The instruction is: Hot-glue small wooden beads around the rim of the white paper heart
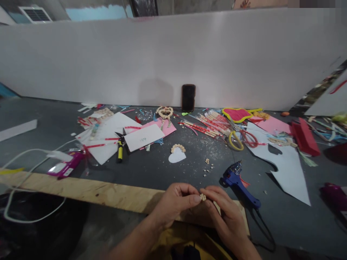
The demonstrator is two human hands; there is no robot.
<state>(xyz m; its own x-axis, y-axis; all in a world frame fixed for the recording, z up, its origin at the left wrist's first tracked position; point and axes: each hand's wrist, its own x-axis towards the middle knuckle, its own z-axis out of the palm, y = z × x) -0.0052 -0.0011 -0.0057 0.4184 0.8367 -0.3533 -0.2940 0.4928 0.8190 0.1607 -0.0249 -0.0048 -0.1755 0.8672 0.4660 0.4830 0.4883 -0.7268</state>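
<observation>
Dim light casts soft shadow on the panel (173,59) (top-right corner pixelated)

Your left hand (181,198) and right hand (226,211) partly cover the small tan piece (203,197); fine detail unreadable. Writing on your white card (151,135) too small to read. Purple object (335,196) cut by right edge. Your forearms (138,234) run out the bottom.

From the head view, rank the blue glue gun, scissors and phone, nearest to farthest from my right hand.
1. Blue glue gun, just ahead and slightly right of the right hand.
2. Scissors, farther ahead, beyond the glue gun.
3. Phone, ahead and left, upright.
</observation>
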